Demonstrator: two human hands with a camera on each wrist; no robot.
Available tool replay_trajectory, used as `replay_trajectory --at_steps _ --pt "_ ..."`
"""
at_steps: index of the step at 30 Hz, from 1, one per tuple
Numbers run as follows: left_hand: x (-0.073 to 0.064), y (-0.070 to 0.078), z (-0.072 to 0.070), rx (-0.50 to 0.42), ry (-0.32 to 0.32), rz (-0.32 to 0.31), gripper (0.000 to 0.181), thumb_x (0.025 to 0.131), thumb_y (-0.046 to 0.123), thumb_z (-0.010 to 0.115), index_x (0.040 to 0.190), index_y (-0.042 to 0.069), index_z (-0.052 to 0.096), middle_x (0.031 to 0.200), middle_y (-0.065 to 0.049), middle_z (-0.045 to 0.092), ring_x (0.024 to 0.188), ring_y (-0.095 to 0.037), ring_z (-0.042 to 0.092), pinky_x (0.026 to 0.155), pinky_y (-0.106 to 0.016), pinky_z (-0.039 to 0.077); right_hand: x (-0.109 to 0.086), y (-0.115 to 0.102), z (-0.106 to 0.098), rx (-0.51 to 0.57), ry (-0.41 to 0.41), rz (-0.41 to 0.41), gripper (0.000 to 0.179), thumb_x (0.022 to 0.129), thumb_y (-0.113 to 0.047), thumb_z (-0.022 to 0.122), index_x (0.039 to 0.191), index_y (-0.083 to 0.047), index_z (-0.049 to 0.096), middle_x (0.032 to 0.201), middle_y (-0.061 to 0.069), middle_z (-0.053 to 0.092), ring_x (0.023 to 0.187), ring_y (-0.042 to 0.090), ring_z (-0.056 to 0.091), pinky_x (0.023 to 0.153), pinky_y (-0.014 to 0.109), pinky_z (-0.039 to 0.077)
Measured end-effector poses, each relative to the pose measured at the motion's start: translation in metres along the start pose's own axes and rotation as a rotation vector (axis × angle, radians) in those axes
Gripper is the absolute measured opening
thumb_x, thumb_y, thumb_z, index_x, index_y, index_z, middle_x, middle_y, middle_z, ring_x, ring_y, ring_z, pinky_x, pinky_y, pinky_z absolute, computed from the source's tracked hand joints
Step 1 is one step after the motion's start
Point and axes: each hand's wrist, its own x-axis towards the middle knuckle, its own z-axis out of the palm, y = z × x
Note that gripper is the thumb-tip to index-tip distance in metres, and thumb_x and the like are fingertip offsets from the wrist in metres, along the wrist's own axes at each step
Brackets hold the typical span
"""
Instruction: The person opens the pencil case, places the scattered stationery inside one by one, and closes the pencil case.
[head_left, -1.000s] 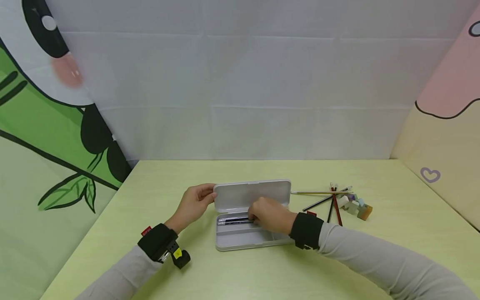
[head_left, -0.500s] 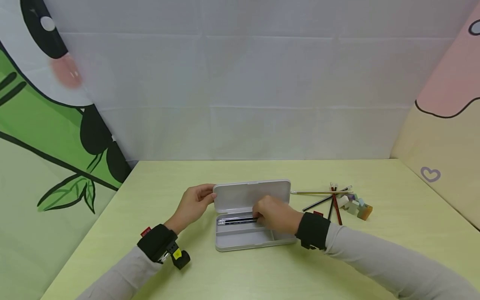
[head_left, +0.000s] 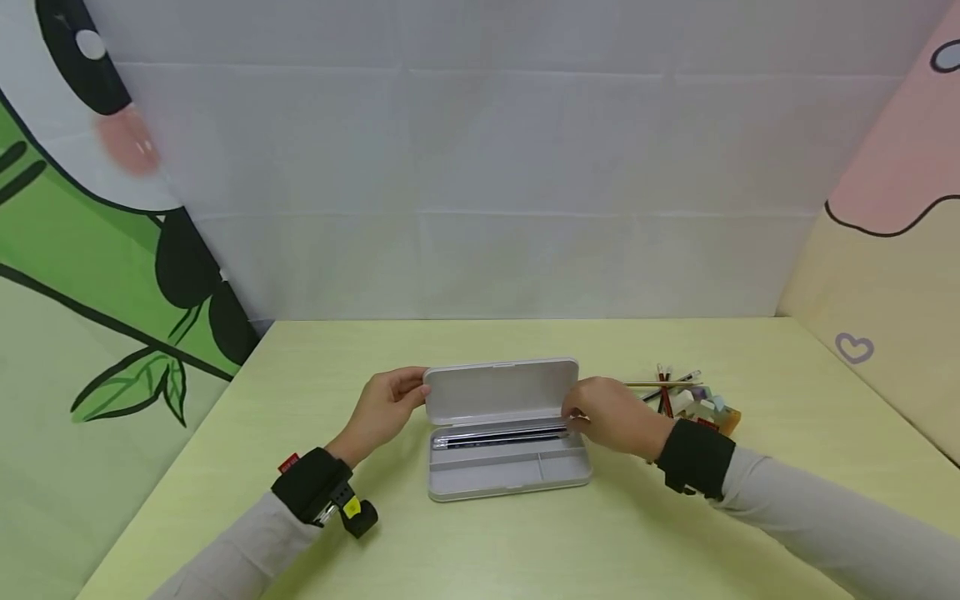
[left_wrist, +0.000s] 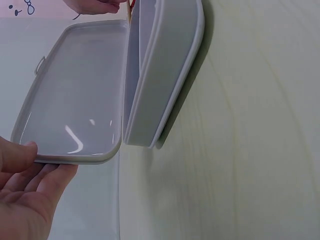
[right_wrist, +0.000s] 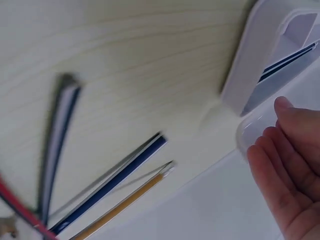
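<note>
A pale grey pencil case (head_left: 483, 477) stands with its lid (head_left: 498, 392) raised in the head view. My left hand (head_left: 382, 412) pinches the lid's left edge, thumb on the inner face and fingers behind, as the left wrist view also shows. Dark pencils (head_left: 498, 436) lie side by side in the long rear compartment; the front compartments hold nothing visible. At the case's right end is my right hand (head_left: 618, 414), overlapping its corner. Seen in the right wrist view, its fingers are loosely bent beside the lid with nothing between them.
Right of the case lie several loose pencils, among them a yellow one (right_wrist: 122, 207), a dark blue one (right_wrist: 112, 182) and a red one (right_wrist: 20, 207). Small pastel blocks (head_left: 705, 407) are heaped beside them, partly behind the right wrist. A white cloth backdrop (head_left: 525, 167) rises behind the table.
My right hand has moved right, from over the rear compartment to the case's right end, uncovering more of the pencils inside. The left hand stays on the lid.
</note>
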Motion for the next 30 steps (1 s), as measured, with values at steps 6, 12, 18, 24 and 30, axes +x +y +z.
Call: replay_trajectory --at_steps 6,12,18,24,30 --pt "0.0 -0.003 -0.001 -0.004 -0.001 -0.003 0.032 0.103 -0.009 0.058 0.134 -0.019 0.06 0.127 -0.034 0.069 0.116 -0.046 0.07 0.095 -0.038 0.063 -0.018 0.021 -0.006 -0.013 0.042 0.016 0.011 0.084 -0.006 0.088 0.085 -0.01 0.078 0.08 -0.004 0.071 0.073 0.012 0.065 0.065 0.025 0.056" --pt "0.0 -0.003 -0.003 -0.007 -0.005 0.004 0.031 0.103 -0.01 0.058 0.133 -0.019 0.061 0.125 -0.034 0.07 0.116 -0.045 0.07 0.096 -0.039 0.063 -0.029 0.045 -0.016 -0.031 0.024 0.113 0.014 0.083 -0.006 0.089 0.091 -0.004 0.078 0.085 0.003 0.073 0.076 0.018 0.066 0.067 0.032 0.058" --pt "-0.001 -0.002 -0.004 -0.003 -0.001 -0.007 0.031 0.103 -0.01 0.058 0.132 -0.019 0.061 0.125 -0.033 0.07 0.116 -0.045 0.07 0.096 -0.038 0.063 -0.036 0.071 -0.025 -0.046 -0.022 0.187 0.014 0.084 0.004 0.083 0.097 0.001 0.077 0.091 0.011 0.074 0.083 0.029 0.07 0.073 0.04 0.061" --pt "-0.001 -0.001 -0.005 -0.009 -0.002 -0.002 0.031 0.103 -0.01 0.058 0.132 -0.019 0.061 0.125 -0.034 0.069 0.116 -0.045 0.07 0.095 -0.039 0.063 -0.04 0.087 -0.028 -0.051 -0.062 0.205 0.015 0.083 0.014 0.079 0.095 0.004 0.077 0.092 0.016 0.075 0.086 0.036 0.071 0.075 0.042 0.064" --pt "-0.002 -0.001 -0.004 -0.008 -0.004 -0.008 0.031 0.103 -0.01 0.057 0.132 -0.019 0.061 0.126 -0.033 0.069 0.116 -0.045 0.07 0.096 -0.04 0.063 -0.042 0.094 -0.028 -0.045 -0.091 0.226 0.016 0.083 0.015 0.078 0.093 0.003 0.078 0.092 0.016 0.076 0.085 0.035 0.072 0.073 0.04 0.064"
